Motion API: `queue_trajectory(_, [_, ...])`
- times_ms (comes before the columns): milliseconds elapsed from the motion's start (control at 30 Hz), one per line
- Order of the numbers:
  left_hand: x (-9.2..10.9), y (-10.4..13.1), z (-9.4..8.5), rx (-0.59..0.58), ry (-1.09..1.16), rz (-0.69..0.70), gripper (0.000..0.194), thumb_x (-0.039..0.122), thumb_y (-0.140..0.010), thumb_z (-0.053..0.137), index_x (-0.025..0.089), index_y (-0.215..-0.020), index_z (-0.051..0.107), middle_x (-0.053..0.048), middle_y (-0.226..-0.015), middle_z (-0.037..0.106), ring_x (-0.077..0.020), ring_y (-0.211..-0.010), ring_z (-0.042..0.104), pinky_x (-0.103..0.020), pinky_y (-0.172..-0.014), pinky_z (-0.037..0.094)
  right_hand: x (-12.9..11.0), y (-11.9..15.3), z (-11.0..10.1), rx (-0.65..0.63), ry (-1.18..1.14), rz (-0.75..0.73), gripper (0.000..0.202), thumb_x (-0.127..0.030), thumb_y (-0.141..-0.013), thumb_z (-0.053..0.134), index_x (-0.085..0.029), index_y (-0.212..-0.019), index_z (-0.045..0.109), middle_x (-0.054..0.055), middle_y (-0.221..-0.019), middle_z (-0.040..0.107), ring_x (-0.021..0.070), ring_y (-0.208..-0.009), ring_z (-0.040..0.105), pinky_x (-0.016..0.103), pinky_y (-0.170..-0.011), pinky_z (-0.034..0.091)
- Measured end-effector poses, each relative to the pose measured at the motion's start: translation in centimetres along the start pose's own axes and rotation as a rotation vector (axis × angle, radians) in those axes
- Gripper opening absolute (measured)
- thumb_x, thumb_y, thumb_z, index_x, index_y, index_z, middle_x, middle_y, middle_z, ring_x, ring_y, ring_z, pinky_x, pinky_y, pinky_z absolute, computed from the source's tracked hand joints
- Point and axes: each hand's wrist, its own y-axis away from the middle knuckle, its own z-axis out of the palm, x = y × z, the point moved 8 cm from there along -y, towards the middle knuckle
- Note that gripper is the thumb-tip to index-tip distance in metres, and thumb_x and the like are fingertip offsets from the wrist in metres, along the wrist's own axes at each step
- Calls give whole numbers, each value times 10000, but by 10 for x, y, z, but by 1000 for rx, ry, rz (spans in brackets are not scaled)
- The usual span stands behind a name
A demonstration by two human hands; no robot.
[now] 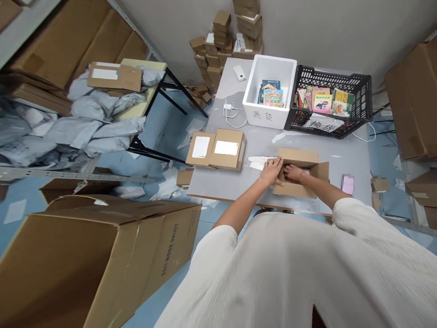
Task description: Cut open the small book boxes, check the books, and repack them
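Observation:
An open cardboard box (300, 189) sits near the front edge of the table, its flaps spread outward. My left hand (272, 171) grips the box's left side, with fingers and thumb against the flap. Inside the box is my right hand (294, 173), its fingers curled near the left inner wall. Whatever those fingers may hold is hidden. A little white shows beside the right wrist within the box. White paper or plastic (258, 162) lies on the table just left of my left hand.
Two closed cartons with white labels (226, 148) stand at the table's left. Behind are a white bin (266, 116) and a black crate (327, 125), both with books. A phone-like pink item (348, 185) lies right. A large open carton (146, 255) stands at lower left.

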Motion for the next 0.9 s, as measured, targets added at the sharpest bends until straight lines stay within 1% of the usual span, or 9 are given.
queue_trajectory(200, [1, 0, -2, 15, -18, -10, 1577, 690, -648, 981, 250, -1802, 1, -173, -1865, 122, -479, -1532, 380, -538, -1244, 338, -10, 12, -25, 32, 138, -59, 219, -201, -937, 634, -202, -1041, 827, 160, -1119, 764, 324, -1205, 554, 451, -1087, 371])
queue_trajectory(300, [0, 0, -2, 11, -29, -10, 1594, 721, -634, 978, 262, -1801, -8, -176, -1864, 123, -483, -1538, 373, -539, -1246, 333, -11, 24, -35, -4, 199, -29, 204, -191, -947, 650, -192, -1082, 803, 136, -990, 783, 302, -1095, 587, 431, -1070, 346])
queue_trajectory(400, [0, -1, -2, -3, -43, -18, 1552, 725, -659, 962, 259, -1803, 22, -179, -1865, 117, -481, -1545, 365, -530, -1243, 338, -13, 38, -49, -35, 254, -30, 179, -256, -1002, 638, -185, -1098, 772, 115, -904, 777, 280, -969, 602, 418, -1044, 333])
queue_trajectory(500, [-1, -1, -5, -17, -58, -24, 1501, 699, -686, 957, 257, -1802, 56, -184, -1863, 123, -467, -1556, 359, -523, -1253, 326, -15, 53, -81, 30, 249, -37, 204, -299, -1063, 581, -176, -1118, 735, 130, -939, 779, 286, -972, 610, 418, -1034, 327])
queue_trajectory(600, [-3, -1, -7, -48, -61, -36, 1495, 672, -686, 967, 265, -1799, 55, -191, -1863, 118, -464, -1558, 363, -508, -1239, 342, -5, 77, -124, 127, 167, 51, 202, -187, -1037, 566, -178, -1193, 693, 152, -1033, 777, 300, -1044, 606, 417, -1037, 324])
queue_trajectory(667, [-3, -2, -8, -54, -62, -30, 1473, 655, -701, 961, 267, -1797, 57, -197, -1861, 120, -467, -1571, 350, -511, -1242, 331, 13, 101, -156, 268, 38, 197, 202, -200, -1039, 555, -181, -1191, 687, 171, -1074, 759, 323, -1088, 594, 433, -1049, 333])
queue_trajectory(767, [-5, -4, -9, -72, -60, -36, 1466, 656, -701, 953, 267, -1793, 54, -209, -1859, 113, -481, -1581, 345, -512, -1233, 333, 54, 157, -196, 633, -222, 457, 193, -298, -1052, 571, -186, -1180, 662, 156, -1097, 730, 335, -1100, 591, 443, -1028, 389])
queue_trajectory(833, [-5, -6, -10, -80, -71, -39, 1461, 661, -703, 946, 282, -1790, 46, -211, -1860, 103, -487, -1588, 340, -520, -1234, 327, 84, 200, -206, 911, -425, 579, 193, -352, -1031, 604, -204, -1152, 631, 96, -1058, 712, 284, -1019, 606, 397, -955, 447])
queue_trajectory(900, [-5, -7, -10, -89, -90, -47, 1456, 658, -703, 943, 295, -1787, 42, -211, -1860, 98, -495, -1594, 336, -529, -1237, 319, 114, 240, -198, 1156, -639, 668, 215, -397, -991, 650, -223, -1106, 597, 26, -967, 679, 214, -904, 600, 323, -851, 479])
